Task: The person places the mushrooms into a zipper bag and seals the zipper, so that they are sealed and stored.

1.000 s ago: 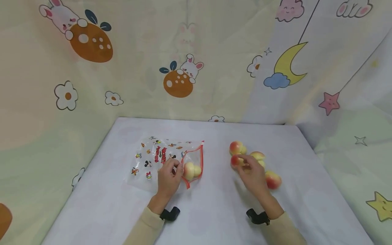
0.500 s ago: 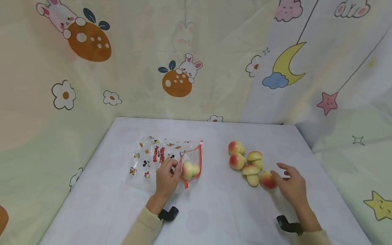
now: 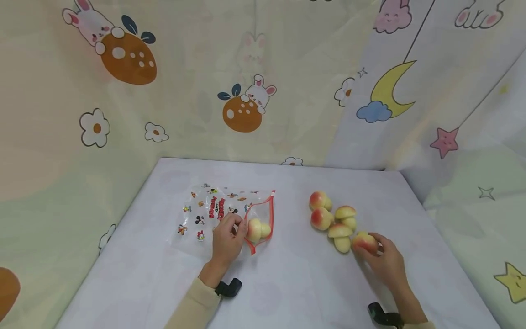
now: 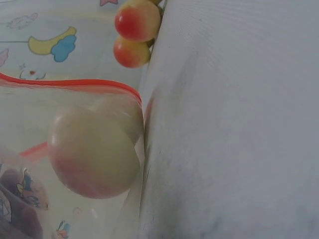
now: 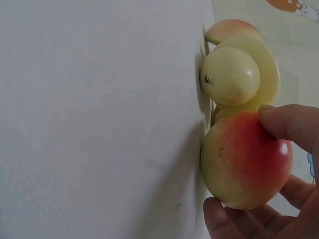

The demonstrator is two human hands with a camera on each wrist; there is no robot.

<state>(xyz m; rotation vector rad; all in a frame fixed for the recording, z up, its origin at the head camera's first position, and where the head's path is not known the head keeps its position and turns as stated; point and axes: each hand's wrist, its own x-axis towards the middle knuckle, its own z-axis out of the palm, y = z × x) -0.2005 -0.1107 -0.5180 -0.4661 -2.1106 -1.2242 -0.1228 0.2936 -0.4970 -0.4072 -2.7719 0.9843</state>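
My right hand (image 3: 386, 262) grips the rightmost toy mushroom (image 3: 363, 243), a yellow one with a red-blushed cap. In the right wrist view, thumb and fingers lie on opposite sides of the red cap (image 5: 249, 159), close to the table. My left hand (image 3: 227, 237) pinches the rim of a clear plastic bag (image 3: 191, 240) printed with cartoon figures and edged in red at its mouth. Inside that mouth lies one pale yellow toy mushroom (image 3: 254, 230), seen through the plastic in the left wrist view. The left fingertips are partly hidden.
Several more toy mushrooms (image 3: 322, 219) lie clustered left of my right hand, one (image 3: 341, 237) almost touching the gripped one. A white cloth covers the table (image 3: 287, 283). Printed fabric (image 3: 176, 91) hangs behind and at the sides.
My right hand has left a mushroom at the cluster's left, moved right with fingers apart, then closed around the rightmost mushroom. The left hand and bag stay in place.
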